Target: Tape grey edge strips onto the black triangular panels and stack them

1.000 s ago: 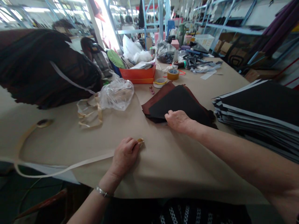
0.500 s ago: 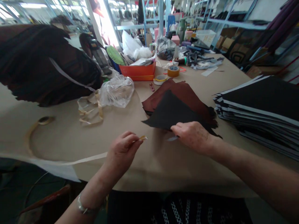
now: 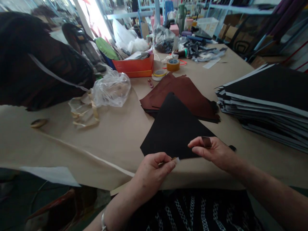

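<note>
A strip of double-sided-looking tape is pinched at its pale end (image 3: 177, 159) by my left hand (image 3: 154, 170), thumb against forefinger. The strip (image 3: 96, 154) trails left over the table to a small tape roll (image 3: 38, 123). Just beyond my left hand lies a black sheet piece (image 3: 172, 128), its near edge toward me. My right hand (image 3: 214, 150) hovers at that piece's right side, thumb and forefinger apart. A small dark-brown band (image 3: 206, 141) shows on a finger of it. Behind the black piece is a stack of reddish-brown pieces (image 3: 178, 93).
A pile of black sheets with pale edges (image 3: 262, 96) stands right. A plastic bag (image 3: 112, 88), an orange box (image 3: 134, 66), a yellow tape roll (image 3: 173, 64) and a big dark bundle (image 3: 45, 67) sit further back on the paper-covered table (image 3: 115, 128).
The black piece, lifted by my right hand before, now lies flatter and nearer. My right hand has let go of it. My left hand has moved right with the tape end, pulling the strip straighter.
</note>
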The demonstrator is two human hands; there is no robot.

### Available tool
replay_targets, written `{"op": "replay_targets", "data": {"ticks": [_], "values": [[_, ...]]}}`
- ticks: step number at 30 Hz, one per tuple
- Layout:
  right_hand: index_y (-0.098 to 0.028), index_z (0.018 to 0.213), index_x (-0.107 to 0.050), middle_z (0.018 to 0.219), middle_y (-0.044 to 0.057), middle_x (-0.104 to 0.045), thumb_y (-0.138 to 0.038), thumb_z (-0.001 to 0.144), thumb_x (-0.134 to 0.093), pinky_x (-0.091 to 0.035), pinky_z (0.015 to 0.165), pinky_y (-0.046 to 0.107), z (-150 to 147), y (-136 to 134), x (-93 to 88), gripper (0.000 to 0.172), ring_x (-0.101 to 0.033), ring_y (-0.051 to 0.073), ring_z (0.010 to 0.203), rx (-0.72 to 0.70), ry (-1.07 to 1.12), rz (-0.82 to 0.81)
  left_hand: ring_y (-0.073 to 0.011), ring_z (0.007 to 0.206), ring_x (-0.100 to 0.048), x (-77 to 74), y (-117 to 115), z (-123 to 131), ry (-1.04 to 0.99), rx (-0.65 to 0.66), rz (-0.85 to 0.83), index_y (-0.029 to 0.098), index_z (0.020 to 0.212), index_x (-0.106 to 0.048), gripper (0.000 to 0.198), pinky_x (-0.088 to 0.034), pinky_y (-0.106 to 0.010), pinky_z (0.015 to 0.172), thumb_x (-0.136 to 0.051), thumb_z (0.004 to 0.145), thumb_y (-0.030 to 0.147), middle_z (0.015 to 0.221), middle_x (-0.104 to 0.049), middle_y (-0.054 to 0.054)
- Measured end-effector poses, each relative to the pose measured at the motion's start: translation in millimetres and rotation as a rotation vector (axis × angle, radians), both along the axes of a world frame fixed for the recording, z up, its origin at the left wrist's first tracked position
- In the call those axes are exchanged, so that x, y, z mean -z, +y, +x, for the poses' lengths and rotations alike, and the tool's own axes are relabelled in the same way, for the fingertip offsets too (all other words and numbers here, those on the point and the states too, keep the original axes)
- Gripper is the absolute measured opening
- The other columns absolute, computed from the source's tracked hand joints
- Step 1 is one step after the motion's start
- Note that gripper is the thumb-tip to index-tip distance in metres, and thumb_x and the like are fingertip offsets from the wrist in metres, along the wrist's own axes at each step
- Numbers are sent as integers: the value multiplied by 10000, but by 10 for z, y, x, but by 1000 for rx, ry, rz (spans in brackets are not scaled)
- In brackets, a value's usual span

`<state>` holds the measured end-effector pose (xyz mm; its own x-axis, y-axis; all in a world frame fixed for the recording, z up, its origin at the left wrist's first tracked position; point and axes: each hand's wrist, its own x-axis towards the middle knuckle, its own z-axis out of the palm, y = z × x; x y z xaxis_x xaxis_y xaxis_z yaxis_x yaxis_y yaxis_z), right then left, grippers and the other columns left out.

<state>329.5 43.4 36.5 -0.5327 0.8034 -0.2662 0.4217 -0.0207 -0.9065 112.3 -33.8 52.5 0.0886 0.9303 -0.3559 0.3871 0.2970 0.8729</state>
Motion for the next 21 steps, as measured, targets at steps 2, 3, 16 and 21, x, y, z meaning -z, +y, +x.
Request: {"op": "replay_targets", "data": {"ticks": [2, 3, 16, 21], "values": [[-160, 938, -657, 625, -43, -482, -352, 764, -611, -339, 512, 218, 12, -32, -72, 263, -382, 74, 529, -6, 13, -156, -88, 503, -398, 37, 8, 63, -3, 14, -44, 171, 638, -600, 279, -311, -223, 464, -576, 802, 396, 552, -495, 36], [-158, 956, -650, 607, -53, -460, -348, 748, -624, -321, 497, 217, -1, -50, -90, 283, -354, 69, 509, -23, 21, -218, -89, 499, -385, 51, 14, 85, 1, 16, -43, 171, 623, -592, 280, -299, -225, 463, -582, 795, 392, 528, -457, 45], [-166, 655, -495, 585, -59, -418, -178, 739, -517, -290, 546, 215, 28, -19, 96, 88, -360, 70, 556, -81, 54, -132, -117, 552, -382, 177, 67, 23, 252, 165, -33, 184, 568, -542, 306, -288, -242, 505, -530, 758, 424, 554, -433, 32], [-161, 633, -499, 552, -67, -369, -267, 694, -540, -251, 521, 219, 739, 247, 83, 129, -312, 66, 519, 175, -77, -80, -153, 558, -452, 241, 211, -349, 418, 248, -133, 199, 547, -567, 420, -334, -257, 522, -460, 706, 573, 552, -488, 6]]}}
